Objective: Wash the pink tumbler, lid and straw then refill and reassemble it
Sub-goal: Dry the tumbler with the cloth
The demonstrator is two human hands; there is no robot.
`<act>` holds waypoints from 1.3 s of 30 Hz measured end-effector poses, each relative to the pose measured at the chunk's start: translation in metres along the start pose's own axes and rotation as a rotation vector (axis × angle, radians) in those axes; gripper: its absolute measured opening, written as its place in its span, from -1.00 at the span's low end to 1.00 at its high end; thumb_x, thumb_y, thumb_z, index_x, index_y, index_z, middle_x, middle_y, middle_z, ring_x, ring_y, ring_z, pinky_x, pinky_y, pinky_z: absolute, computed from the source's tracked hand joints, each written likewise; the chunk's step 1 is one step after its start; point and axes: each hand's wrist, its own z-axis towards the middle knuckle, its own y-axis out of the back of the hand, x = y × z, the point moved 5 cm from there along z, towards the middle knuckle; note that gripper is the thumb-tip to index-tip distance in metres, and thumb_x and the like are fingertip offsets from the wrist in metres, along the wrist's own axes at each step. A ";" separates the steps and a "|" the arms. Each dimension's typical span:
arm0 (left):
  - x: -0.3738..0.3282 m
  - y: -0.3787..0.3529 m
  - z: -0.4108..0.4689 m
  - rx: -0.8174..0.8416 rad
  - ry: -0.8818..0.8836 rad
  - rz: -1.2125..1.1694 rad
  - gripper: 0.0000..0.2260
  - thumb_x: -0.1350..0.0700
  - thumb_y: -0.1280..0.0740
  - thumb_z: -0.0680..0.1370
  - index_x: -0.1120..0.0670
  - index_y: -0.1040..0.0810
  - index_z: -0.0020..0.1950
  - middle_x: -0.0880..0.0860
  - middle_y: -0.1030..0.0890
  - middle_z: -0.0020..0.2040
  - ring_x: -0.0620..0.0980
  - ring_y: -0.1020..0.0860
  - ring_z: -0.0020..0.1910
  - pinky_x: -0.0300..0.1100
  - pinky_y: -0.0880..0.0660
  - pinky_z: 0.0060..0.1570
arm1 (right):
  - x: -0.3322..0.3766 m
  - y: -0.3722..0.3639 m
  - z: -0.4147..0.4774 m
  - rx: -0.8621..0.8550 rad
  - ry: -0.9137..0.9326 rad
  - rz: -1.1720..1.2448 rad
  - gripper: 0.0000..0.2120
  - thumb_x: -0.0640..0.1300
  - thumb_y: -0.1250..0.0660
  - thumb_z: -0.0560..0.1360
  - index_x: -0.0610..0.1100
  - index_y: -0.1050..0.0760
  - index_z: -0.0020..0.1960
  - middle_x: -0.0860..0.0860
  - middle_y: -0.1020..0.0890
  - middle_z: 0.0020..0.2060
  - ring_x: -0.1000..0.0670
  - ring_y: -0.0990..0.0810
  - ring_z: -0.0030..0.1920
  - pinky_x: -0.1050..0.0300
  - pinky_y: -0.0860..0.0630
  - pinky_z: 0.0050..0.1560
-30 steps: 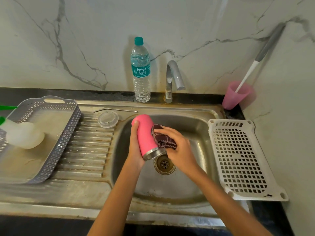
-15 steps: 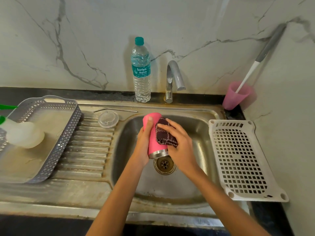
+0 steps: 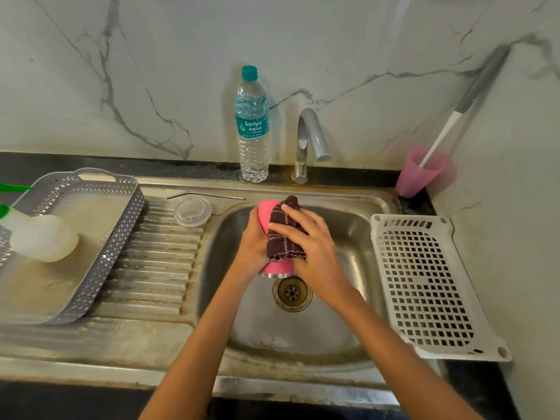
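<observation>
we are holding the tumbler (image 3: 265, 212) over the sink (image 3: 351, 234), just above the drain (image 3: 292, 294), with its steel rim pointing down toward us. our left hand (image 3: 253, 247) is gripping it from the left, fingers curled round the pink wall. our right hand (image 3: 316, 248) is holding a dark cloth (image 3: 285, 239) against the tumbler's right side, fingers wrapping over the cloth, which is covering most of the body. the clear lid (image 3: 193, 211) is lying on the drainboard left of the basin, and the metal straw (image 3: 206, 195) is lying just behind it. a water bottle (image 3: 253, 128) is standing beside the tap (image 3: 309, 140). a pink cup (image 3: 419, 172) with a brush (image 3: 466, 98) is sitting in the right corner, a white rack (image 3: 424, 286) is lying right of the basin, and a grey basket (image 3: 106, 262) holding a white bottle (image 3: 42, 237) is sitting at far left.
</observation>
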 end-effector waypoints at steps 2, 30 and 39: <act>-0.007 0.000 -0.001 0.015 -0.127 0.091 -0.45 0.01 -0.44 0.47 0.03 -0.30 0.38 0.03 -0.56 0.17 -0.05 -0.57 0.12 -0.27 -0.54 -0.03 | 0.002 0.002 0.008 -0.027 -0.028 -0.040 -0.36 -0.45 -0.39 0.34 0.02 -0.51 0.32 0.02 -0.36 0.45 -0.08 -0.23 0.45 -0.11 -0.31 0.43; -0.020 0.016 -0.028 0.032 -0.397 0.141 -0.16 0.04 -0.63 0.22 -0.29 -0.28 0.37 -0.28 -0.47 0.24 -0.14 -0.51 0.21 -0.11 -0.55 0.12 | -0.024 0.018 0.038 0.165 -0.894 1.092 -0.79 -0.12 -0.33 0.54 -0.08 -0.52 0.18 -0.07 -0.68 -0.01 -0.03 -0.65 0.00 0.14 -0.56 -0.07; -0.001 0.017 -0.022 0.024 0.009 -0.512 -0.24 0.00 -0.56 0.18 -0.06 -0.39 0.34 0.13 -0.59 0.17 0.05 -0.65 -0.01 -0.05 -0.60 -0.18 | -0.027 -0.005 -0.003 -0.032 -0.772 0.989 -0.84 -0.23 -0.31 0.57 -0.03 -0.54 0.09 0.01 -0.69 -0.05 0.07 -0.67 -0.05 0.23 -0.59 -0.11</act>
